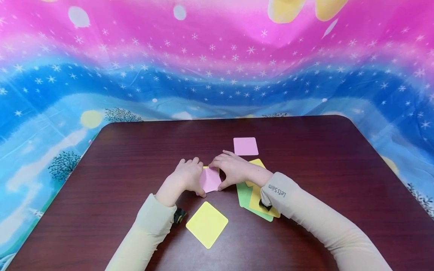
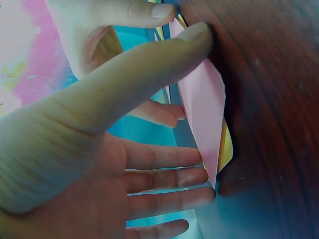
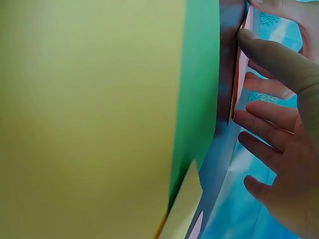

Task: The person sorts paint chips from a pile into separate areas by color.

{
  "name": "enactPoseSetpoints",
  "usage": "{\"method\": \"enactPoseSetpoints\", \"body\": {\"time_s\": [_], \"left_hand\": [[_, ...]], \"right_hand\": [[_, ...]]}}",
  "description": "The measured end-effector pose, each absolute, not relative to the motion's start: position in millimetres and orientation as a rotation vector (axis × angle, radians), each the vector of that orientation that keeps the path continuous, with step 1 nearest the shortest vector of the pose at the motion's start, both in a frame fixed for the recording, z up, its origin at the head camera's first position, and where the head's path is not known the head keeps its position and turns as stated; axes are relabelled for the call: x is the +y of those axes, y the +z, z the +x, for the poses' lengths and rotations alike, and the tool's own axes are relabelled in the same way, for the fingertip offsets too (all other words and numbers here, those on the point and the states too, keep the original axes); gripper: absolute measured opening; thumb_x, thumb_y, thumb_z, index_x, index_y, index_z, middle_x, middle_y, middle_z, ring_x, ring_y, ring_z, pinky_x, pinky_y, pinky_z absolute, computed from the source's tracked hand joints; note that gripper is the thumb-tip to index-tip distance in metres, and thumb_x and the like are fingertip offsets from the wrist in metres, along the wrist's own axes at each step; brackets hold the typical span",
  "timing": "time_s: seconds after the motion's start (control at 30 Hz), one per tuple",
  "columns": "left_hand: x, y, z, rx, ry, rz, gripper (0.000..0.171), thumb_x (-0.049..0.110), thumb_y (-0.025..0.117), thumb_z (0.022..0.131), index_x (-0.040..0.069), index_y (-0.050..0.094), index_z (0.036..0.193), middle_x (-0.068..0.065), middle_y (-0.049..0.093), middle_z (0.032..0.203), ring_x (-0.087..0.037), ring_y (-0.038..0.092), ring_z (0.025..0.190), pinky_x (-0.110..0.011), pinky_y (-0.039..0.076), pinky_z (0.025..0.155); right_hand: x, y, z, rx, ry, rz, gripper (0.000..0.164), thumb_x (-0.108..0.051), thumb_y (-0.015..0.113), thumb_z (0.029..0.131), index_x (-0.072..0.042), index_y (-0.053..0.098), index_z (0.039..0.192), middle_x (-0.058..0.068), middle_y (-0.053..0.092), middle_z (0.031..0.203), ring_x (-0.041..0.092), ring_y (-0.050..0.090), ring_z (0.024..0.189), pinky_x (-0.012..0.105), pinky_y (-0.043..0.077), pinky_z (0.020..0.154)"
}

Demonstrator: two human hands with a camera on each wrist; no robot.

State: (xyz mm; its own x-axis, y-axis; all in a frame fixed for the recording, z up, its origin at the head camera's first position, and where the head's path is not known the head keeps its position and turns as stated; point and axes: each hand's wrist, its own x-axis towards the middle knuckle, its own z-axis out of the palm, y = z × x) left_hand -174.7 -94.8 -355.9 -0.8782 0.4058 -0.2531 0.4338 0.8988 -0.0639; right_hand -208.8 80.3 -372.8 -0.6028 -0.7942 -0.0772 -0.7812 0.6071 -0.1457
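Observation:
A pink square card (image 1: pixel 210 180) lies on top of a yellow card (image 2: pixel 227 148), whose edge peeks out beneath it. My left hand (image 1: pixel 187 176) holds the card from the left, thumb (image 2: pixel 192 40) at the near corner and fingertips along the far-left edge. From the other side my right hand (image 1: pixel 232 167) holds it too, thumb by the near-right corner. In the right wrist view, its fingers (image 3: pixel 266 124) reach out fairly straight to the far edge. Both palms stay off the card.
Under my right forearm lies an overlapping pile of yellow cards (image 1: pixel 256 201) and green card (image 1: pixel 245 195). Beyond it is another pink card (image 1: pixel 245 146). A yellow card (image 1: pixel 207 225) lies diamond-wise near me on the dark wooden table (image 1: pixel 135 143). A printed cloth (image 1: pixel 210 64) hangs behind.

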Motion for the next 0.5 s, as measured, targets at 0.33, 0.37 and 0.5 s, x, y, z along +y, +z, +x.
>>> {"method": "enactPoseSetpoints", "body": {"time_s": [0.33, 0.37, 0.5], "left_hand": [[-96.0, -349.5, -177.6, 2.819, -0.156, 0.691, 0.075, 0.053, 0.079, 0.053, 0.005, 0.057, 0.106, -0.006, 0.054, 0.098, -0.026, 0.051, 0.097, -0.044, 0.036, 0.088], [-96.2, -348.5, -178.3, 2.823, -0.157, 0.707, 0.075, 0.053, 0.079, 0.053, 0.005, 0.057, 0.106, -0.006, 0.054, 0.099, -0.025, 0.051, 0.098, -0.044, 0.036, 0.089], [-96.3, -345.8, -182.1, 2.852, -0.136, 0.776, 0.073, 0.052, 0.078, 0.054, 0.004, 0.056, 0.104, -0.007, 0.054, 0.097, -0.026, 0.052, 0.095, -0.044, 0.038, 0.087]], "right_hand": [[83.3, -371.5, -209.0, 2.712, -0.166, -1.334, 0.071, -0.051, 0.073, 0.066, -0.013, 0.055, 0.123, 0.000, 0.055, 0.116, 0.018, 0.045, 0.116, 0.046, 0.017, 0.109], [84.1, -371.0, -208.9, 2.719, -0.166, -1.333, 0.071, -0.050, 0.073, 0.066, -0.013, 0.055, 0.123, 0.000, 0.055, 0.116, 0.018, 0.045, 0.116, 0.047, 0.017, 0.109], [88.2, -369.4, -209.8, 2.746, -0.163, -1.314, 0.071, -0.049, 0.073, 0.067, -0.012, 0.054, 0.124, 0.002, 0.053, 0.119, 0.020, 0.044, 0.118, 0.047, 0.017, 0.108]]}}
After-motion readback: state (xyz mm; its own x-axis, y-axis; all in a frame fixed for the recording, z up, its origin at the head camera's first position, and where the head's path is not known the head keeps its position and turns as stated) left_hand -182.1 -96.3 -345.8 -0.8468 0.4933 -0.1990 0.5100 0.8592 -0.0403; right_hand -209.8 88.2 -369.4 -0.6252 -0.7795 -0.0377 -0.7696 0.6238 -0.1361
